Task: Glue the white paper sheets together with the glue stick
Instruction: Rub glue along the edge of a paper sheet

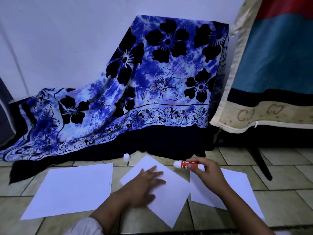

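paper sheets lie in three places on the tiled floor [279, 200], seen from the head camera. a middle sheet [171, 199], turned corner-on like a diamond, sits right in front of the person. a left pile [72, 189] lies at nine o'clock from it, and the offset edges along its right side suggest more than one sheet. a right sheet [237, 187] lies at three o'clock and meets the diamond's right corner; which one is on top cannot be told.

the left hand [147, 184], slightly blurred, rests flat on the middle sheet with fingers straight and spread, its grip open, pinning the paper. the right hand [205, 170] has its grip closed round the glue stick [188, 165]. the stick lies nearly level at one o'clock from the middle sheet, by its far right edge, with the white tip pointing toward nine o'clock. whether the tip touches paper cannot be told. the cap [126, 157] stands on the floor at eleven o'clock, near the hem of a blue flowered cloth [160, 73].

as a judgement, the task looks under way but far from done. the stick is uncapped and in hand and one sheet is held ready. no glue shows on any paper, and the three lots lie mostly apart. spreading glue and pressing the sheets together appear to remain.
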